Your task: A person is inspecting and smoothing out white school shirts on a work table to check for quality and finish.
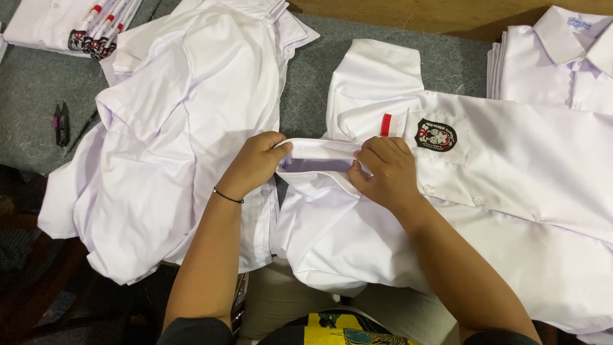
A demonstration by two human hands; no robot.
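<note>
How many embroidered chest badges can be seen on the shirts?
2. One badge is on the pocket of the shirt that both hands hold by the collar; another is on the folded stack at top left. More may be hidden in the piles.

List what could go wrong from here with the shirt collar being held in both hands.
1. The left hand and right hand pinch the collar of the white shirt only at its ends; it may crease or fold unevenly.
2. The shirt's lower part hangs off the grey table edge over the lap, so it might slide down.
3. The loose shirt pile lies close beside and could get caught up with it.
</note>
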